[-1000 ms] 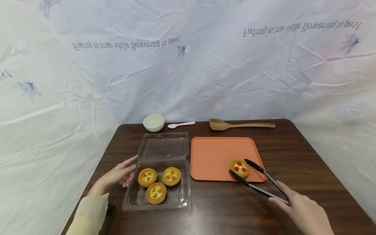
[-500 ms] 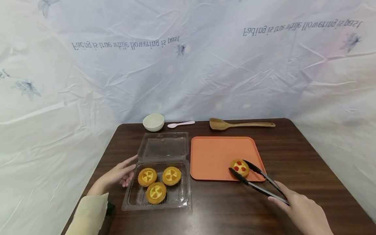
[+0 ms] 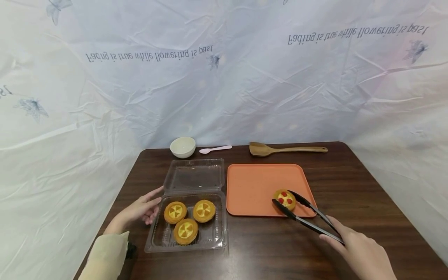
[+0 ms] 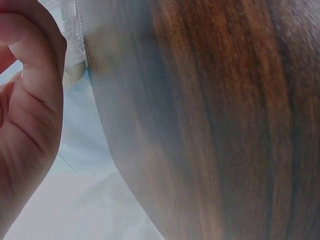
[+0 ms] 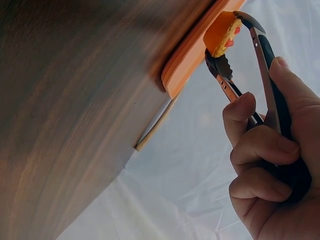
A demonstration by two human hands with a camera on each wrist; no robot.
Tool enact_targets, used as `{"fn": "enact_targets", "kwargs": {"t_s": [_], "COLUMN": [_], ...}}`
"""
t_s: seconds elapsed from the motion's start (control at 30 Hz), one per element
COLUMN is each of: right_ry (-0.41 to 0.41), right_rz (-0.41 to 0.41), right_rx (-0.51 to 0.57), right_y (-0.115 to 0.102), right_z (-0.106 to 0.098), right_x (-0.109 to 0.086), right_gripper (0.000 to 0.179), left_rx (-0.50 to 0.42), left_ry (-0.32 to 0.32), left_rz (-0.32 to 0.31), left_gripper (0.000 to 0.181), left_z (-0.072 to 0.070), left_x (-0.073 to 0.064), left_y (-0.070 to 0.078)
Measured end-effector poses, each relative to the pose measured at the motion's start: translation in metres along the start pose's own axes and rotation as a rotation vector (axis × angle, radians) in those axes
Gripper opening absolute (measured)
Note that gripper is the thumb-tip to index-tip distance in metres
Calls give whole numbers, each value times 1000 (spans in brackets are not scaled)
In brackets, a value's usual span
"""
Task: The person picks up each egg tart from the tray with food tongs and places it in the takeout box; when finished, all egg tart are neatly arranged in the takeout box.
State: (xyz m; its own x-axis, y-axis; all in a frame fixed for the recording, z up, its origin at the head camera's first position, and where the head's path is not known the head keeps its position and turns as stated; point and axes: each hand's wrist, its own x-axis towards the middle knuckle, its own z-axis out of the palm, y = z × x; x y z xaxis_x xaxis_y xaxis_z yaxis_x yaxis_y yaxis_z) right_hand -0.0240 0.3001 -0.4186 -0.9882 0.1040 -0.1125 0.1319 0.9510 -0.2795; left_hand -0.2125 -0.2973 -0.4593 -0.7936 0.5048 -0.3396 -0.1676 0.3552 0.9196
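My right hand [image 3: 360, 249] grips a pair of black-tipped tongs [image 3: 308, 223] with curled fingers, as the right wrist view also shows. The tongs' tips lie on either side of a tart with red toppings [image 3: 286, 199], at the near right part of the orange tray [image 3: 252, 186]. Whether the tart is lifted off the tray I cannot tell. At the left edge of the clear hinged container [image 3: 214, 231] is my left hand [image 3: 140, 208], index finger extended to its hinge side, other fingers loosely bent. Inside sit three yellow-topped tarts [image 3: 185, 231]. The container's lid [image 3: 196, 175] is folded back.
Along the back edge of the dark wooden table [image 3: 259, 249] stand a pale bowl [image 3: 183, 147], a small pink spoon [image 3: 215, 149] and a wooden spatula [image 3: 287, 149]. A white printed cloth [image 3: 245, 85] hangs behind and beside the table.
The tongs' tips have drawn closer together around the red-topped tart, and my right hand has shifted slightly left. My left hand and the container stay where they were.
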Motion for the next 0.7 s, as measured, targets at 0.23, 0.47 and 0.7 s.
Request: {"fn": "enact_targets", "kwargs": {"t_s": [0.23, 0.47, 0.7], "right_ry": [14, 73, 127], "right_rz": [-15, -72, -127], "right_rx": [-7, 0, 2], "right_y": [-8, -18, -34], "right_z": [-3, -4, -3], "right_x": [0, -4, -6], "right_gripper": [86, 78, 72], "left_rx": [-1, -3, -1], "left_ry": [5, 7, 9], "left_rz": [-4, -8, -8], "left_gripper": [62, 62, 62], "left_z": [0, 1, 1], "left_x": [0, 0, -1], "left_y": [-1, 0, 2]}}
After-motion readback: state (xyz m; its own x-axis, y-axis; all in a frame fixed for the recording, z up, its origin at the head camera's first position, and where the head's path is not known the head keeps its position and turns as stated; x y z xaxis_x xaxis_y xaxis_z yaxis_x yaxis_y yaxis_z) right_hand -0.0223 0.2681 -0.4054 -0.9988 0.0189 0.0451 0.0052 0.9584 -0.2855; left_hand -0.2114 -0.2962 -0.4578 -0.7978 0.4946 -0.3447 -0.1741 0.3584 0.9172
